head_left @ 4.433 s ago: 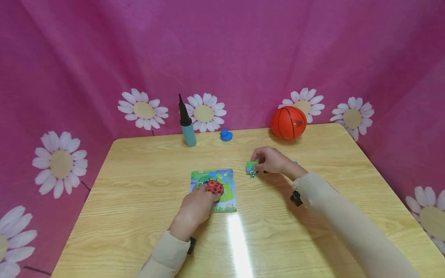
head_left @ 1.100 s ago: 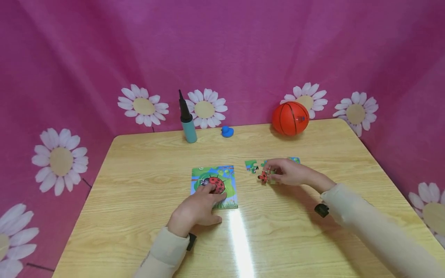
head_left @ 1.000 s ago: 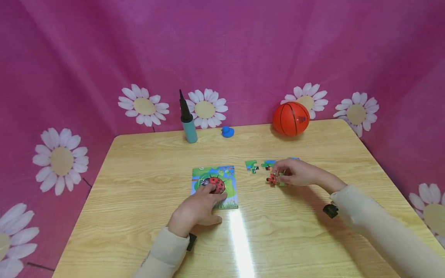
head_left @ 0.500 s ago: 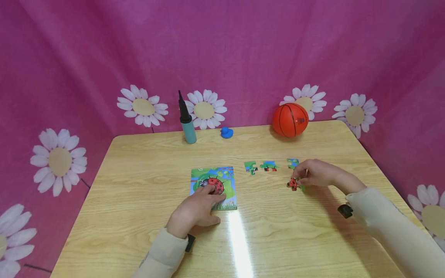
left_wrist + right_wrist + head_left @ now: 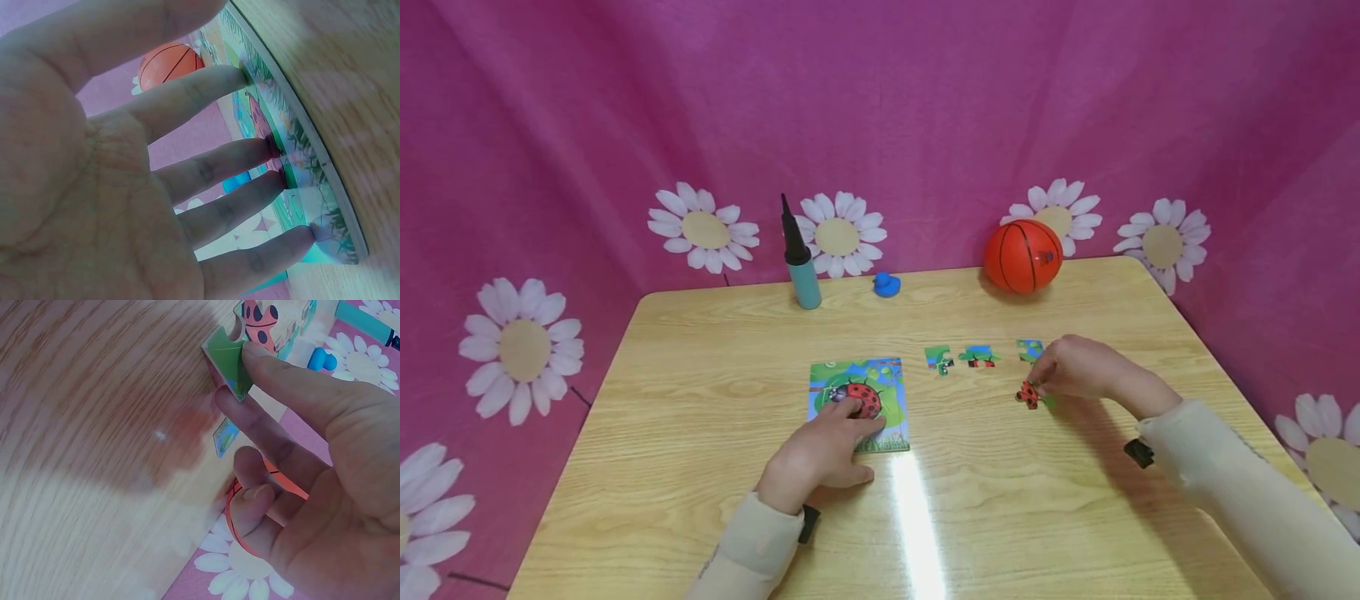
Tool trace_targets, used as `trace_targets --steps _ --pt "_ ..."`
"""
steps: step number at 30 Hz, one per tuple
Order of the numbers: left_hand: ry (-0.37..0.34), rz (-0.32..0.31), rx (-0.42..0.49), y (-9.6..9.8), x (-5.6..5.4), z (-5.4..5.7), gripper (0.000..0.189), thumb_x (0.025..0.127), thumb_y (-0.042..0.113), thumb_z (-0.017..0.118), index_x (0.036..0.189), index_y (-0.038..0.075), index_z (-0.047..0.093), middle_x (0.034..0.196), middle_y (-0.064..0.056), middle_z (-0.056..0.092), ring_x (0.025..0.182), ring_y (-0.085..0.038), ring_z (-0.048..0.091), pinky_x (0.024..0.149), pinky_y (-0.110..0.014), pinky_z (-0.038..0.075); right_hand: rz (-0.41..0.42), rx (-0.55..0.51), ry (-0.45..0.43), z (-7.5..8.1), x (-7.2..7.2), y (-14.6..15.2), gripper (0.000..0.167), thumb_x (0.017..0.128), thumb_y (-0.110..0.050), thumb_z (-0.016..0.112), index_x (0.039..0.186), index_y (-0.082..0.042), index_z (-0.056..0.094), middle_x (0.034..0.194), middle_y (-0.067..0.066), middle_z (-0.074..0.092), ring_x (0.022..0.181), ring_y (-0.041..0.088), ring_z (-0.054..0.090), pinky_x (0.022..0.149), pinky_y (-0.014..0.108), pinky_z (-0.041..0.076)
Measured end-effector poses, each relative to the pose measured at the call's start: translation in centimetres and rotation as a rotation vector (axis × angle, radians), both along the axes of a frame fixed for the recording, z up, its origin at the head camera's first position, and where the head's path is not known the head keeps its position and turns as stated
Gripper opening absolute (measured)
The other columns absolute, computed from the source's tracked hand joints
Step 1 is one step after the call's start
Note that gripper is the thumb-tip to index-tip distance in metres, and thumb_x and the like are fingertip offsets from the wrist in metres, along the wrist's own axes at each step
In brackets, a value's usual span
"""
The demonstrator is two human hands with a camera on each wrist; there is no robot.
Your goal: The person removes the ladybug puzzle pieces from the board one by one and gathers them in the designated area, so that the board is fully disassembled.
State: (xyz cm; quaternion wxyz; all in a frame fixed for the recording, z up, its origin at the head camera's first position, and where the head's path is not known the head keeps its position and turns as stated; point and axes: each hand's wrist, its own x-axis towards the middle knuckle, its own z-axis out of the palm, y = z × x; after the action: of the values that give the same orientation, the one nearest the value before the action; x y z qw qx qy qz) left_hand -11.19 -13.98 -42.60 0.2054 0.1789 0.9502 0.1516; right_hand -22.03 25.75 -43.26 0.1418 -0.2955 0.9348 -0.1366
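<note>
In the head view, the left hand point(image 5: 827, 450) lies over a square ladybug puzzle point(image 5: 891, 421), fingers extended. The left wrist view shows its fingertips touching the picture surface. To the right, the right hand point(image 5: 1086, 369) pinches a jigsaw piece with thumb and index finger, just over the table. Red with black spots point(image 5: 1028, 395) and green point(image 5: 226, 356) show on what it holds; I cannot tell whether these belong to one piece. Behind lie three jigsaw pieces in a row: a left piece point(image 5: 938, 358), a middle piece point(image 5: 980, 356) and a right piece point(image 5: 1030, 348), partly near the hand.
Along the back of the wooden table point(image 5: 700, 467) stand a teal and black hand pump point(image 5: 805, 283), a blue rubber duck point(image 5: 887, 285) and a small orange basketball point(image 5: 1023, 257). A pink curtain point(image 5: 880, 125) with daisies hangs behind and at both sides.
The right hand has moved from the left piece to the right, carrying the red spotted piece, and the row behind has come into view. The left hand stays on the puzzle, its fingers now more spread.
</note>
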Motion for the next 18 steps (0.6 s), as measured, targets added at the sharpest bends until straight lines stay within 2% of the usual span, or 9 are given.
trace_targets --steps 2,9,18 --pt "-0.005 0.003 0.001 0.0 0.02 0.05 0.07 0.086 0.031 0.086 0.151 0.026 0.059 0.165 -0.015 0.041 0.151 -0.039 0.039 0.116 -0.056 0.047 0.001 0.002 0.025 -0.1 0.06 -0.04 0.017 0.082 -0.008 0.087 0.095 -0.019 0.086 0.091 -0.008 0.081 0.083 0.009 0.072 0.083 0.042 0.06" --pt "-0.008 0.008 0.0 0.04 0.04 0.22 0.07 0.086 0.031 0.085 0.151 0.026 0.059 0.165 -0.014 0.041 0.152 -0.039 0.038 0.116 -0.056 0.046 0.04 -0.021 0.125 -0.42 0.07 -0.28 0.019 0.076 -0.006 0.091 0.081 -0.02 0.078 0.079 -0.009 0.072 0.074 0.006 0.062 0.068 0.03 0.053" --pt "-0.014 0.009 0.007 0.0 -0.06 0.11 0.066 0.088 0.032 0.084 0.15 0.025 0.06 0.166 -0.016 0.041 0.153 -0.041 0.038 0.118 -0.057 0.044 0.02 -0.023 0.064 -0.62 0.11 -0.63 0.021 0.08 -0.004 0.087 0.08 -0.018 0.071 0.076 -0.009 0.066 0.071 0.004 0.055 0.065 0.026 0.048"
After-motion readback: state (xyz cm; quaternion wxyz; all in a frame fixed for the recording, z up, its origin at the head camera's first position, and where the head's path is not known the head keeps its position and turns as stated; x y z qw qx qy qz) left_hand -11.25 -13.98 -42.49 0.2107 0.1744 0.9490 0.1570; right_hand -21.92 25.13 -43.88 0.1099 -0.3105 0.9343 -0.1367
